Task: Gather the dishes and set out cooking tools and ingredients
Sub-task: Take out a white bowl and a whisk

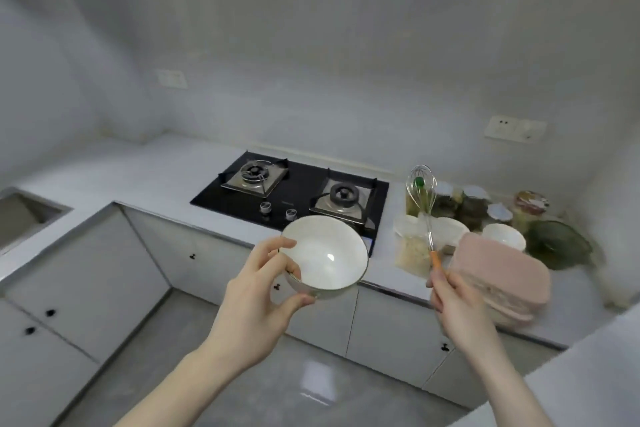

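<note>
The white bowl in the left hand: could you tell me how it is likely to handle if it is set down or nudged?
The white bowl looks glazed and glossy, so probably rigid, breakable and somewhat slippery. The left hand grips it by the rim, tilted, suggesting it is fairly light. Its rounded sides hint it could rock if set down unevenly.

Two bare forearms, left hand (258,291) and right hand (457,305) ungloved, sleeveless, ringless.

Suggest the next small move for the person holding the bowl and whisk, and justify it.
Probably set the bowl down on the bare counter left of the stove. The left hand holds it in mid-air, empty, the right hand holds the whisk upright, and the counter to the right is crowded.
</note>
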